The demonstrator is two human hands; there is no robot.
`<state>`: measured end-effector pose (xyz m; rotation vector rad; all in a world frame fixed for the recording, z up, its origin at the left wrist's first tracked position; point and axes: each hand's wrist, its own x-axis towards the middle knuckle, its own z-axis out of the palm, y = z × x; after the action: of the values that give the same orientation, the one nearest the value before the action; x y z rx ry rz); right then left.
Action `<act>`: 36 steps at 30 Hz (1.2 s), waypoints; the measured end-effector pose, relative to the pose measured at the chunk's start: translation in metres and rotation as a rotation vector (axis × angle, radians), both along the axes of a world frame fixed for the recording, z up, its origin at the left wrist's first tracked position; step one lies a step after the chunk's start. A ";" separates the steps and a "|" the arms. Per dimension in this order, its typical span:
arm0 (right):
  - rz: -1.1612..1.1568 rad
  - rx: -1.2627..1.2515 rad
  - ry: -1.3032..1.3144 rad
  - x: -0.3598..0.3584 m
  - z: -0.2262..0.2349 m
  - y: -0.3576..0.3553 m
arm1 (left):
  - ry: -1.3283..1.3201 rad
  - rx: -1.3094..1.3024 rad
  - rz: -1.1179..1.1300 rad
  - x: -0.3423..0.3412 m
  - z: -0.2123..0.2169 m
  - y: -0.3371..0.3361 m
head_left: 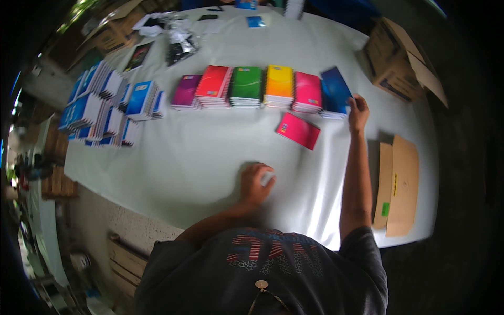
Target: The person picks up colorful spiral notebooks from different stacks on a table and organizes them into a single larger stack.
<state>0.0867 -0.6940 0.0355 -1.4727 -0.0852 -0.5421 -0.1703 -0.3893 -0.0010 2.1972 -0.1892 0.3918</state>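
Out at the right of the table, my right hand (359,112) is closed on the lower right corner of a dark blue notebook (335,90). This notebook sits tilted on top of the rightmost stack. My left hand (255,184) rests near the table's front with nothing in it, fingers curled and thumb apart. A loose pink notebook (298,131) lies askew between my hands and the row. That row holds stacks of spiral notebooks: purple (186,90), red (212,81), green (246,84), yellow (279,81) and pink (307,89).
Many blue notebooks (86,110) are piled at the left, with a smaller blue stack (140,98) beside them. An open cardboard box (391,63) stands at the far right; flattened cardboard (403,186) lies nearer. Crumpled plastic wrap (181,39) is at the back left.
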 end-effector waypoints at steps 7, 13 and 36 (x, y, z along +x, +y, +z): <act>0.435 -0.386 -0.012 -0.182 0.041 0.083 | 1.192 -1.344 -0.432 0.038 0.062 0.016; 0.339 0.530 0.422 -0.256 -0.001 0.079 | 0.929 -0.814 -0.594 0.050 0.054 -0.018; 0.532 0.308 0.900 -0.281 -0.013 0.053 | -0.076 0.712 -0.412 0.166 0.012 -0.051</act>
<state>-0.1944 -0.6412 0.0225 -1.2060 0.2979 0.5365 -0.0048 -0.4408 0.0109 2.7382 -0.9244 0.1847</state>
